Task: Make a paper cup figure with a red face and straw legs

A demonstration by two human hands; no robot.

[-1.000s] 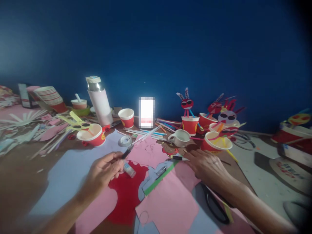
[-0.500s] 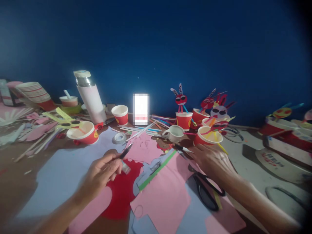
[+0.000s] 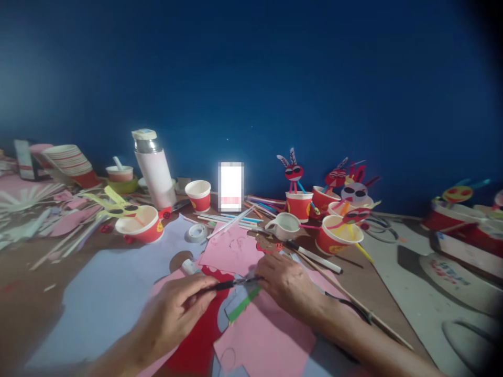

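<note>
My left hand (image 3: pixel 178 309) is closed around a black pen (image 3: pixel 222 286), held level over the paper with its front end toward the right. My right hand (image 3: pixel 285 283) meets that end, its fingers pinched at a clear pen cap (image 3: pixel 247 281); how far the cap sits on the pen is unclear. Below them a green strip (image 3: pixel 243 305) lies across pink paper (image 3: pixel 271 335) and red paper (image 3: pixel 196 340). Black-handled scissors (image 3: pixel 346 302) lie partly hidden beneath my right forearm.
A white marker (image 3: pixel 320 260) and a long thin stick (image 3: pixel 377 319) lie to the right. Paper cups with puppet figures, such as one red cup (image 3: pixel 299 207), stand behind. A tape roll (image 3: pixel 196 233), a mug (image 3: pixel 283 226), and a flask (image 3: pixel 155 175) are farther back.
My right hand has left the area beside the marker and come left to the pen's front end. My left hand has lowered and turned the pen level. The view has tilted slightly up.
</note>
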